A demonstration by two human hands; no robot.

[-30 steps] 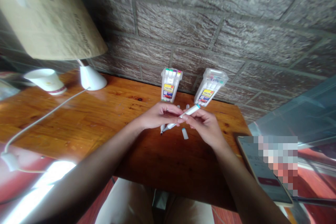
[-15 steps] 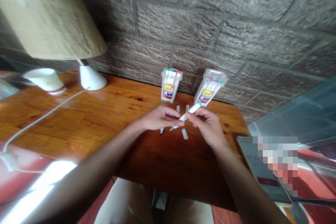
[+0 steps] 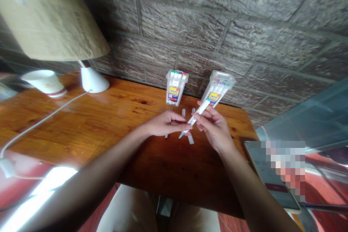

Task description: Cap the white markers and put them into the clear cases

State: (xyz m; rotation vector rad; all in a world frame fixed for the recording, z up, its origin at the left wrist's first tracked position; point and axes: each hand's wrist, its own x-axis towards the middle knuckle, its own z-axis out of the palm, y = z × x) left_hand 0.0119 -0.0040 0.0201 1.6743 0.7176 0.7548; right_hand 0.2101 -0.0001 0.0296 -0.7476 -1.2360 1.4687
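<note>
Between both hands, above the table, I hold a white marker (image 3: 200, 109) at a slant, its teal end up to the right and its uncapped tip down to the left. My left hand (image 3: 167, 123) pinches the lower barrel between thumb and fingers. Fingers of my right hand (image 3: 216, 127) are closed round the middle of the barrel. Under the hands a loose cap (image 3: 191, 140) lies on the wood, partly hidden. Two more caps stand behind, one of them a pale cap (image 3: 183, 112). A dark marker tip (image 3: 166, 136) peeks out below my left hand.
Two clear marker cases, a left case (image 3: 176, 88) and a right case (image 3: 219, 83), stand by the stone wall (image 3: 185, 21). On the wooden table (image 3: 130, 105) at left are a lamp (image 3: 95, 79) and a paper cup (image 3: 45, 81). A tablet (image 3: 272, 177) lies at right.
The marker has tilted steeper, and its tip has shifted slightly right and down. The fingers of my right hand have moved along the barrel. Both hands still hold it.
</note>
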